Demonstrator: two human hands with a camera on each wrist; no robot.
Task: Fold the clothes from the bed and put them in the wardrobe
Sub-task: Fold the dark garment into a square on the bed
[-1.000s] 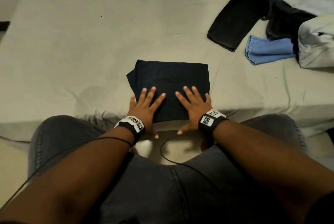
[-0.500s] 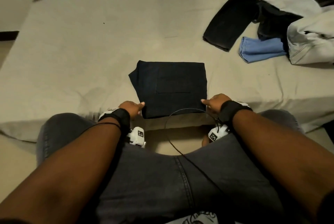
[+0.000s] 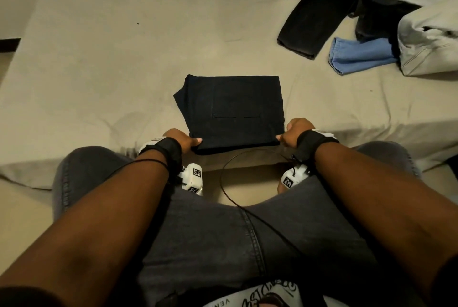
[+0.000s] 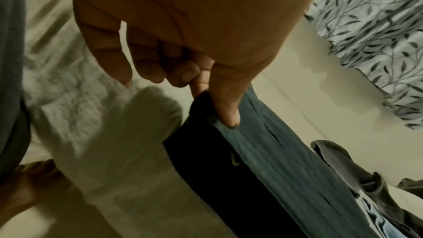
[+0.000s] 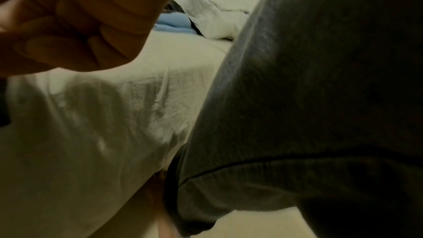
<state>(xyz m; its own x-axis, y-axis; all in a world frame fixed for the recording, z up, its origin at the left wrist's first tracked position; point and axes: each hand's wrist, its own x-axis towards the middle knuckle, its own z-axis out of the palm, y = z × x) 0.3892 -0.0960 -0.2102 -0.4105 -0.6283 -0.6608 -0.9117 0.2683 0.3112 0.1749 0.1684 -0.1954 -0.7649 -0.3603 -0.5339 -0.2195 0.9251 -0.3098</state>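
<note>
A dark navy folded garment (image 3: 233, 111) lies as a neat rectangle near the front edge of the bed (image 3: 99, 59). My left hand (image 3: 184, 142) pinches its near left corner; in the left wrist view the thumb lies on top of the dark garment (image 4: 263, 160) and a finger goes under its edge. My right hand (image 3: 290, 134) grips the near right corner with curled fingers. In the right wrist view the right hand (image 5: 75, 19) fills the upper left and the garment is hidden.
Unfolded clothes lie at the bed's far right: a black trouser leg (image 3: 317, 14), a blue piece (image 3: 359, 55), a pale grey garment (image 3: 428, 39). My knees in grey jeans (image 3: 223, 244) press against the bed edge. A leaf-patterned cloth (image 4: 377, 24) hangs behind the bed.
A second ago both hands lay flat on the folded garment. They have slid out to its near corners and curled round the edges.
</note>
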